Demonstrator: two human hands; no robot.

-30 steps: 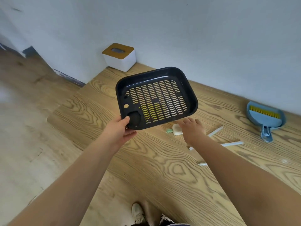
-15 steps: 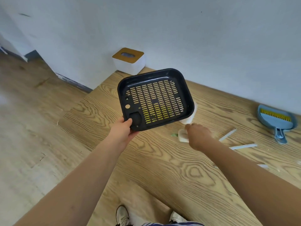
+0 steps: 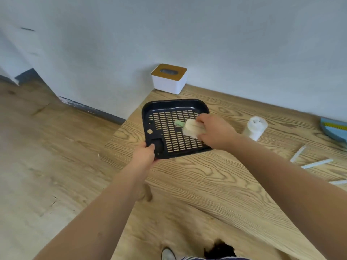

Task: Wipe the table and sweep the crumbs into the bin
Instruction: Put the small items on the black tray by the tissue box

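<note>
— So, R hand [image 3: 214, 131]?
— Frame centre, fingers curled round a pale cream sponge w/ green edge [image 3: 191, 127], pressing it onto the slotted floor of a black square plastic tray [image 3: 169, 107].
— L hand [image 3: 143, 155]?
— Just below-left of that, gripping the tray's near left corner, thumb on top of the rim. Tray sits low over the light wood-grain table [image 3: 197, 184]; can't tell if it's touching.
— Other stuff on the table?
— White cylindrical plastic bottle [image 3: 255, 128] right of the R hand, near the tray, not touching. White box w/ tan wooden slotted lid [image 3: 169, 79] above the tray, at the wall. Blue dustpan w/ yellow-bristle brush [image 3: 334, 128] at the right edge, partly cut off. Thin white sticks [image 3: 316, 163] lower right of the bottle, scattered. Shoe toe [image 3: 168, 255] at frame bottom.
</note>
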